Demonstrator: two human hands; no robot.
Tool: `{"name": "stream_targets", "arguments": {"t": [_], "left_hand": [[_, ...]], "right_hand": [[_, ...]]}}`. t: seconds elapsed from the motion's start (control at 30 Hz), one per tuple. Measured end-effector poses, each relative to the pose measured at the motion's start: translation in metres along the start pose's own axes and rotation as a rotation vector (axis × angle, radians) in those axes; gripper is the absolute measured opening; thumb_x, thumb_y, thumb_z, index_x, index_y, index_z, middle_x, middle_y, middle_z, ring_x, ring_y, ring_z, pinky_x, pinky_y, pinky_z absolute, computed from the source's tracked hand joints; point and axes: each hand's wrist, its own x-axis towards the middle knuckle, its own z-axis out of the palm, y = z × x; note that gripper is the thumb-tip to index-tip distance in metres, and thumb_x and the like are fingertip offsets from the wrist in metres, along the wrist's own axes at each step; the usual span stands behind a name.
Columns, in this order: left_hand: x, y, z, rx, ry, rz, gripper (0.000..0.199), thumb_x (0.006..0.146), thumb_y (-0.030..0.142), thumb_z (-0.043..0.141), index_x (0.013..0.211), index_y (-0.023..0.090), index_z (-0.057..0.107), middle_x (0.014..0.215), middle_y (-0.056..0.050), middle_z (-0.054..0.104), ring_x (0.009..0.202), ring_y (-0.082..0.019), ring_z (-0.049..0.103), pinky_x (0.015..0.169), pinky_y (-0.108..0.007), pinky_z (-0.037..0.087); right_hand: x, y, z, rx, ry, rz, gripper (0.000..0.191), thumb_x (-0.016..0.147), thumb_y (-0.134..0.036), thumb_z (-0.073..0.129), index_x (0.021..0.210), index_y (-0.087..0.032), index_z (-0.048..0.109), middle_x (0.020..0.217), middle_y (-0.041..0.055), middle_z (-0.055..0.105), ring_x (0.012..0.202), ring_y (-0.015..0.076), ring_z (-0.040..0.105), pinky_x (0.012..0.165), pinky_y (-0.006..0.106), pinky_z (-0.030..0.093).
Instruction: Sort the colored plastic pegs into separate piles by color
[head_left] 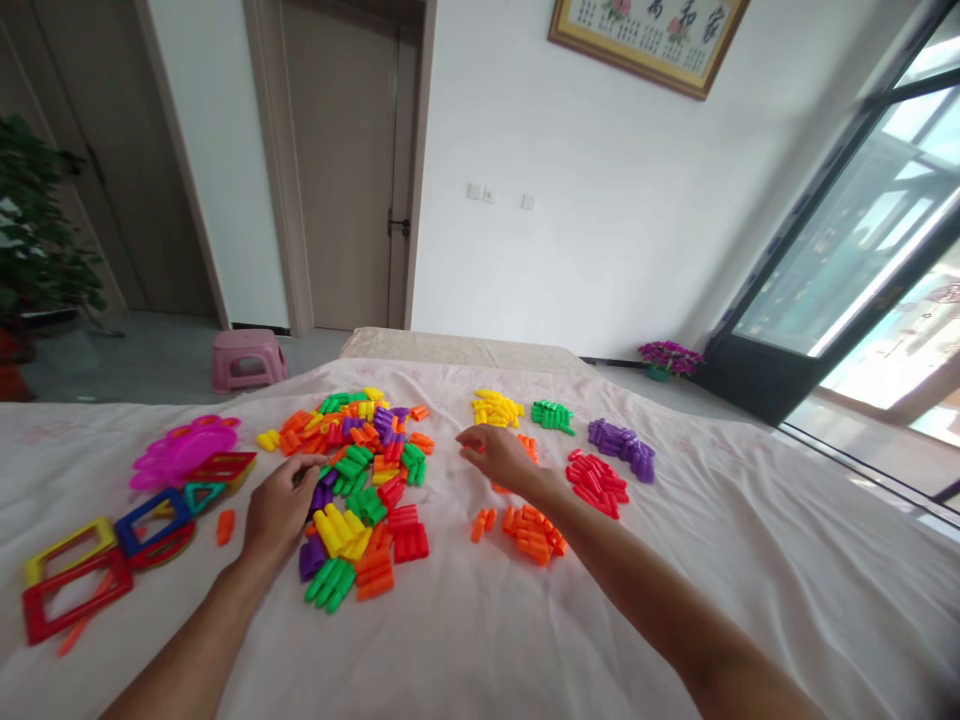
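Note:
My left hand (279, 502) is at the left edge of a mixed heap of plastic building pieces (352, 470) in green, orange, yellow, red and purple. Its fingers are curled at the pieces, and what they may hold is hidden. Over the cloth to the right of the heap hovers my right hand (496, 455), fingers pointing left and slightly apart, nothing visible in them. Around it lie single-colour groups: yellow pieces (496, 408), green pieces (553, 416), purple pieces (622, 447), red pieces (597, 484) and orange pieces (534, 533). More orange pieces are partly covered by my right hand.
Left of my left hand lie a pink scalloped plate (187, 450), a red frame tile (79, 598), a blue frame tile (154, 522) and one loose orange piece (226, 527). A pale cloth (465, 650) covers the surface. Beyond stands a pink stool (249, 360).

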Motion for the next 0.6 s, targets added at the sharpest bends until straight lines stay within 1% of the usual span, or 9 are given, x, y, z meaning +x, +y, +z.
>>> {"name": "stream_targets", "arguments": {"t": [0.1, 0.17, 0.23, 0.3, 0.43, 0.53, 0.6], "left_hand": [[0.000, 0.001, -0.001, -0.005, 0.003, -0.001, 0.030, 0.086, 0.043, 0.051, 0.101, 0.028, 0.072, 0.105, -0.001, 0.075, 0.093, -0.022, 0.068, 0.080, -0.029, 0.049], [-0.001, 0.002, -0.001, -0.002, 0.003, -0.006, 0.030, 0.085, 0.043, 0.051, 0.101, 0.028, 0.072, 0.104, -0.001, 0.076, 0.092, -0.022, 0.068, 0.080, -0.029, 0.049], [-0.001, 0.003, -0.002, 0.000, 0.003, -0.003, 0.031, 0.085, 0.043, 0.051, 0.101, 0.027, 0.072, 0.104, -0.002, 0.076, 0.091, -0.022, 0.069, 0.079, -0.029, 0.049], [-0.001, 0.004, -0.002, 0.005, 0.005, 0.000, 0.032, 0.085, 0.044, 0.051, 0.101, 0.026, 0.073, 0.103, -0.002, 0.076, 0.090, -0.022, 0.069, 0.078, -0.029, 0.050], [-0.001, 0.005, -0.003, 0.021, 0.008, -0.012, 0.033, 0.085, 0.045, 0.052, 0.102, 0.027, 0.073, 0.102, -0.002, 0.077, 0.090, -0.023, 0.069, 0.076, -0.028, 0.050], [-0.002, 0.005, -0.003, 0.016, -0.002, -0.012, 0.032, 0.085, 0.045, 0.051, 0.102, 0.028, 0.073, 0.103, -0.002, 0.076, 0.090, -0.022, 0.069, 0.076, -0.029, 0.050], [-0.002, 0.004, -0.003, 0.018, 0.000, -0.005, 0.032, 0.086, 0.044, 0.051, 0.102, 0.028, 0.073, 0.103, -0.002, 0.076, 0.090, -0.023, 0.069, 0.076, -0.029, 0.050]], "right_hand": [[0.023, -0.036, 0.028, -0.067, -0.114, 0.040, 0.030, 0.090, -0.038, 0.061, 0.114, -0.024, 0.071, 0.112, 0.0051, 0.073, 0.097, 0.0199, 0.068, 0.080, 0.028, 0.049], [0.035, -0.050, 0.043, -0.145, -0.164, 0.064, 0.032, 0.090, -0.043, 0.061, 0.114, -0.023, 0.070, 0.113, 0.0074, 0.072, 0.102, 0.0230, 0.067, 0.082, 0.031, 0.049], [0.044, -0.057, 0.055, -0.209, -0.193, 0.095, 0.036, 0.089, -0.044, 0.060, 0.116, -0.021, 0.068, 0.116, 0.0110, 0.070, 0.106, 0.0261, 0.067, 0.083, 0.034, 0.049], [0.051, -0.057, 0.063, -0.222, -0.207, 0.132, 0.041, 0.088, -0.046, 0.061, 0.120, -0.021, 0.065, 0.119, 0.0124, 0.070, 0.108, 0.0275, 0.066, 0.083, 0.035, 0.048], [0.057, -0.047, 0.071, -0.160, -0.196, 0.163, 0.047, 0.082, -0.046, 0.068, 0.124, -0.026, 0.063, 0.120, 0.0079, 0.070, 0.110, 0.0266, 0.065, 0.082, 0.032, 0.048], [0.055, -0.037, 0.069, -0.101, -0.143, 0.156, 0.045, 0.078, -0.038, 0.072, 0.121, -0.027, 0.065, 0.118, 0.0046, 0.071, 0.105, 0.0241, 0.066, 0.080, 0.030, 0.048], [0.052, -0.027, 0.061, -0.027, -0.084, 0.138, 0.044, 0.078, -0.033, 0.072, 0.121, -0.026, 0.065, 0.115, 0.0032, 0.072, 0.100, 0.0211, 0.067, 0.080, 0.028, 0.048]]}}
